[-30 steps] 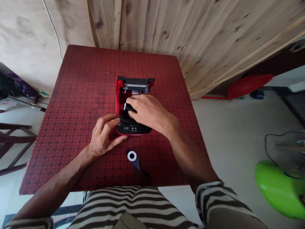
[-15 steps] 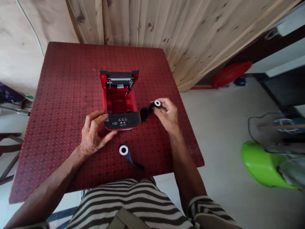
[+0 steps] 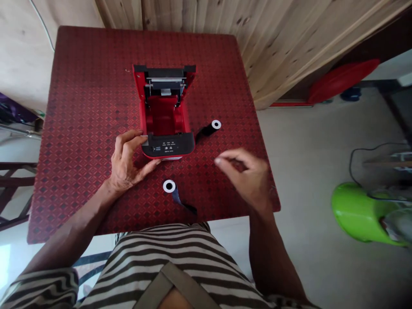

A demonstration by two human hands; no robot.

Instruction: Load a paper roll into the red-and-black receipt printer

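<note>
A small red and black printer (image 3: 165, 124) sits on the red patterned table (image 3: 83, 107) with its lid up and its red paper bay bare. My left hand (image 3: 127, 161) grips the printer's front left corner, thumb and fingers around it. A black roll with a white core (image 3: 210, 127) lies on the table just right of the printer. My right hand (image 3: 246, 174) hovers above the table's right side below that roll, fingers loosely curled and holding nothing. A second roll with a white core (image 3: 169, 186) and a trailing black strip lies near the front edge.
Wooden plank wall (image 3: 257, 34) stands behind the table. A green object (image 3: 363, 210) and a fan with a cable are on the floor at right. A red flat thing (image 3: 341, 79) leans by the wall. Dark chair legs (image 3: 13, 180) are at left.
My right hand lifted the black roll out of the printer's bay, set it down on the table to the right, let go and drew back toward me. The left hand stayed on the printer.
</note>
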